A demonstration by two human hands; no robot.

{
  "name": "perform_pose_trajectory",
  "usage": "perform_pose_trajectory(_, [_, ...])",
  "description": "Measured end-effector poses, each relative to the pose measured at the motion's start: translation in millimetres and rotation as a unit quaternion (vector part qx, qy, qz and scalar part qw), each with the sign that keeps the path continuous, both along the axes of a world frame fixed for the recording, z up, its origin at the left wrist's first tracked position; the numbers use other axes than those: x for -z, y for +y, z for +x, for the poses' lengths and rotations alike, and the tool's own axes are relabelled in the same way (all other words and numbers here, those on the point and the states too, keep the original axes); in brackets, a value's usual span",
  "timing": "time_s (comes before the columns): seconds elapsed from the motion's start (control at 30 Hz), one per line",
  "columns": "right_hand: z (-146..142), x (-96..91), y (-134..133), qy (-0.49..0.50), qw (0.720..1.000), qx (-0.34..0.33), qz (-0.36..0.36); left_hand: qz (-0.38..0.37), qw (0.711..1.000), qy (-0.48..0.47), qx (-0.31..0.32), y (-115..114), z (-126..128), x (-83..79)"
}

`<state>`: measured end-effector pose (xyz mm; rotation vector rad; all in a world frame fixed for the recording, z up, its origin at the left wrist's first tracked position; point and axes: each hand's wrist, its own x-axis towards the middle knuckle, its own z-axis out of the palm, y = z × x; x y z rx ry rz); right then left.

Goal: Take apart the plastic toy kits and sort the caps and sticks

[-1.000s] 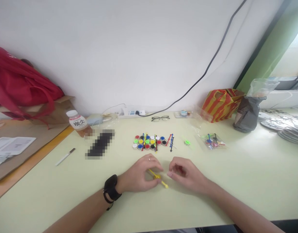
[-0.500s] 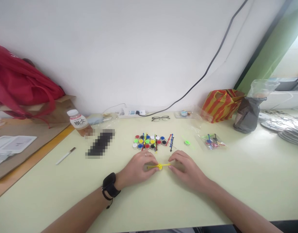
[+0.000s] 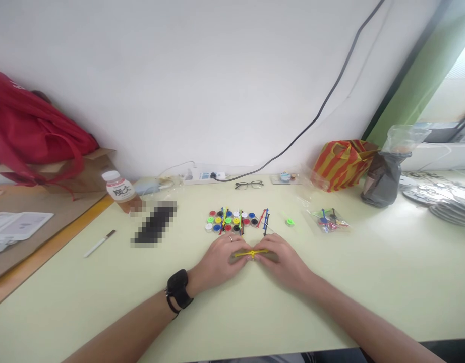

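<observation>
A yellow arrow spinner (image 3: 252, 253) is pinched between my two hands above the table, its arrow lying sideways. My left hand (image 3: 219, 262), with a ring and a dark watch on the wrist, is closed on its left part. From the other side, the fingers of my right hand (image 3: 287, 262) are closed on it too. Fingers hide part of its small round base. Just beyond my hands lie several coloured round spinner bases (image 3: 218, 220) in rows, with loose plastic arrows (image 3: 266, 222) on and beside them. Farther right sits a lime-green spinner base (image 3: 290, 222).
A clear packet of spinner parts (image 3: 331, 221) lies at right. Eyeglasses (image 3: 249, 185) and a power strip (image 3: 202, 175) are by the wall. A bottle (image 3: 121, 191), a pixelated dark patch (image 3: 155, 224) and a white pen (image 3: 99, 243) are left; a striped bag (image 3: 340, 165) stands back right.
My right hand has moved left, bringing its fingertips close to those of my left hand at the spinner's middle. The yellow arrow has tilted, showing more of its length.
</observation>
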<state>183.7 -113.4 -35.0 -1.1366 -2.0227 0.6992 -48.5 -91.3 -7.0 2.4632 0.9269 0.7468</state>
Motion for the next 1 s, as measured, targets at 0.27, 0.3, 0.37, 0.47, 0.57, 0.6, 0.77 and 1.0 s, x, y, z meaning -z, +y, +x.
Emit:
perform_pose_trajectory(0.27, [-0.3, 3.6, 4.0, 0.007, 1.000, 0.006, -0.018, 0.017, 0.999, 0.015, -0.027, -1.9, 6.5, 2.0])
perform_pose_trajectory(0.3, [-0.4, 3.5, 4.3, 0.007, 1.000, 0.006, -0.018, 0.015, 0.999, 0.015, -0.029, -1.7, 6.9, 1.2])
perform_pose_trajectory(0.37, [-0.4, 3.3, 4.8, 0.006, 1.000, 0.006, -0.017, 0.009, 0.999, 0.019, -0.033, -0.6, 7.4, 0.1])
perform_pose_trajectory(0.47, [-0.7, 3.0, 5.1, 0.004, 1.000, 0.005, -0.016, 0.006, 0.999, 0.022, -0.038, 0.9, 7.3, 0.8])
perform_pose_trajectory(0.57, [-0.4, 2.4, 3.3, 0.000, 1.000, 0.003, -0.012, 0.006, 0.999, 0.017, -0.040, 0.1, 6.2, 3.5])
perform_pose_trajectory(0.6, [0.1, 1.9, 2.0, 0.001, 1.000, 0.004, -0.010, 0.004, 0.999, 0.012, -0.040, -0.7, 5.4, 3.9])
perform_pose_trajectory(0.77, [6.0, -2.2, -6.5, 0.032, 0.998, 0.057, -0.025, -0.006, 0.997, -0.053, -0.061, -4.4, -1.3, -1.2])
perform_pose_trajectory(1.0, [11.9, -13.9, -6.0, 0.057, 0.984, 0.105, -0.135, 0.019, 0.987, -0.104, -0.117, -1.7, -7.2, -3.6])
